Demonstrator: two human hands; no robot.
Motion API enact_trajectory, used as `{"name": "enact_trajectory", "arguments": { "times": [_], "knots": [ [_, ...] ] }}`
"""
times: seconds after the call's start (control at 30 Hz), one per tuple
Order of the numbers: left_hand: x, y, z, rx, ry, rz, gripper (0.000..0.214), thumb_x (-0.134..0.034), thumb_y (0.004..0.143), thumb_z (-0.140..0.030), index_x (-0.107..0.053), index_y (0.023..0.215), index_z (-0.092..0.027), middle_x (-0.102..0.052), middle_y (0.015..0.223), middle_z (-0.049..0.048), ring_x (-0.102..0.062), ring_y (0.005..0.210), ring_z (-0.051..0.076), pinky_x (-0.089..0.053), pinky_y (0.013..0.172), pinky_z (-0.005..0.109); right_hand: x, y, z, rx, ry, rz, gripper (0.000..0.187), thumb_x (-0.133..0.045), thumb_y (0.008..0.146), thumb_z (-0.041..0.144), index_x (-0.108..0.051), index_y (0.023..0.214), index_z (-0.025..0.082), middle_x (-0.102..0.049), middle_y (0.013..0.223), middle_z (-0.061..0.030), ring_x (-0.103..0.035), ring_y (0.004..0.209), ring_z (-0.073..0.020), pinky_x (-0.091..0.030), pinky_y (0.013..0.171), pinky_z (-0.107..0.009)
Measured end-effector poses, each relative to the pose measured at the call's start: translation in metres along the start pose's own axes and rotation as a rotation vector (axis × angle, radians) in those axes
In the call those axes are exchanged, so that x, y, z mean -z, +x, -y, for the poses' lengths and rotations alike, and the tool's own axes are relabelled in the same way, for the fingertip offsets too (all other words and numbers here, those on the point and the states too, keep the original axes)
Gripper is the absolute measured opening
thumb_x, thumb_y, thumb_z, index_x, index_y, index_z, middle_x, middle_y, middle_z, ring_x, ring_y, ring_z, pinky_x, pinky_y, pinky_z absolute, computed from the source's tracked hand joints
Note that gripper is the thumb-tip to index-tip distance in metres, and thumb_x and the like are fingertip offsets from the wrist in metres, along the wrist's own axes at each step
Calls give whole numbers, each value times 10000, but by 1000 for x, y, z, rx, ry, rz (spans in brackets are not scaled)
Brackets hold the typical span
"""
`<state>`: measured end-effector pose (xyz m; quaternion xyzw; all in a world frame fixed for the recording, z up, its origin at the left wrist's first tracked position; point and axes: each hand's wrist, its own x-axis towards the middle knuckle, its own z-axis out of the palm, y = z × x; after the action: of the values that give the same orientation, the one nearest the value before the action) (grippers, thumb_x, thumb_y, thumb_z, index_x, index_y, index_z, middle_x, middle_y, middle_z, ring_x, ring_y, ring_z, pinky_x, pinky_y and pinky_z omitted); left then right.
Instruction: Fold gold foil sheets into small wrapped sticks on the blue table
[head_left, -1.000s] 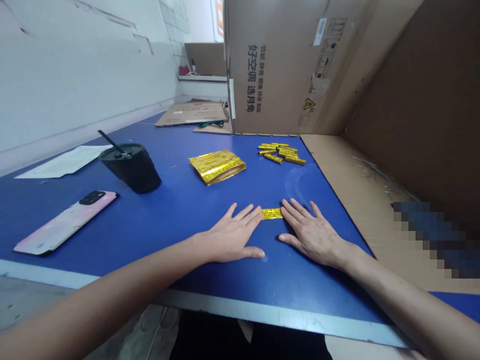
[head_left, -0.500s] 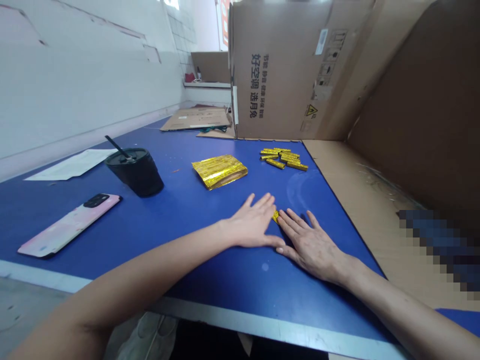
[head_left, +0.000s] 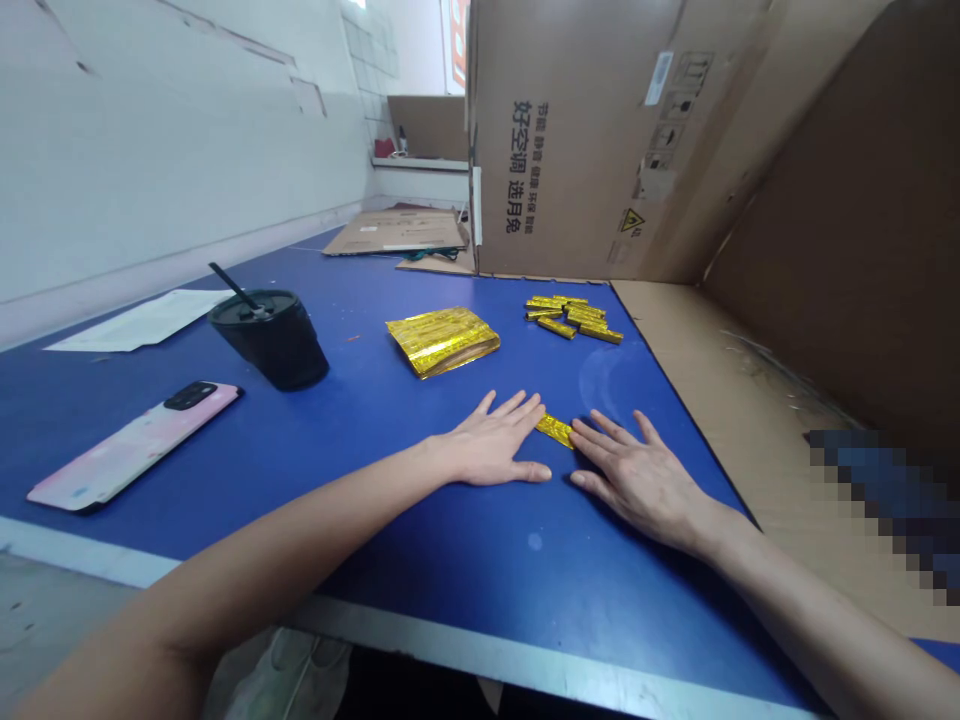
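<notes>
A flat strip of gold foil paper (head_left: 556, 430) lies on the blue table between my hands. My left hand (head_left: 495, 440) rests palm down with fingers outstretched, its fingertips over the strip's left end. On the other end lie the fingertips of my right hand (head_left: 634, 470), which is also flat and spread. Both ends of the strip are partly hidden under the fingers. Beyond my left hand sits a stack of gold foil sheets (head_left: 442, 340). Several small folded gold foil strips (head_left: 577, 315) are heaped farther back on the right.
On the left stand a black cup with a straw (head_left: 274, 340) and a pink-and-white phone (head_left: 135, 445). White paper (head_left: 139, 320) lies by the wall. A large cardboard box (head_left: 585, 140) rises at the back, with cardboard (head_left: 690, 400) along the table's right edge.
My hands have moved apart, the left one leftward and the right one rightward. More of the gold foil strip now shows between them.
</notes>
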<state>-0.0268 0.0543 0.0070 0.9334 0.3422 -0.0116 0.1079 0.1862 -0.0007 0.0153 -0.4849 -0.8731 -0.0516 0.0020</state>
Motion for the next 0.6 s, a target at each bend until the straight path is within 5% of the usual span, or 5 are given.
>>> {"name": "enact_trajectory", "arguments": {
  "times": [0.37, 0.47, 0.6],
  "knots": [
    [-12, -32, -51, -201, -52, -21, 932, -291, 709, -735, -147, 1369, -93, -166, 1421, 173, -92, 1321, 279, -17, 1035, 499, -11, -2, -21, -116, -37, -69, 504, -337, 869, 431, -444, 1251, 120, -314, 1381, -135, -269, 1269, -284, -199, 980, -593],
    [-10, -30, -51, -201, -70, -32, 920, -298, 719, -722, -158, 1364, -80, -176, 1415, 188, -119, 1316, 287, -35, 1029, 505, -5, -6, -7, -18, 54, -94, 554, -324, 870, 455, -367, 1306, 115, -293, 1388, -141, -243, 1281, -261, -179, 1007, -562],
    [-9, -30, -51, -210, -78, -66, 897, -314, 723, -712, -179, 1356, -91, -182, 1416, 181, -124, 1316, 280, -37, 1028, 501, 0, -11, 10, 160, 203, 25, 626, -306, 861, 509, -326, 1327, 92, -341, 1360, -157, -276, 1270, -229, -212, 1028, -494]
  ]
}}
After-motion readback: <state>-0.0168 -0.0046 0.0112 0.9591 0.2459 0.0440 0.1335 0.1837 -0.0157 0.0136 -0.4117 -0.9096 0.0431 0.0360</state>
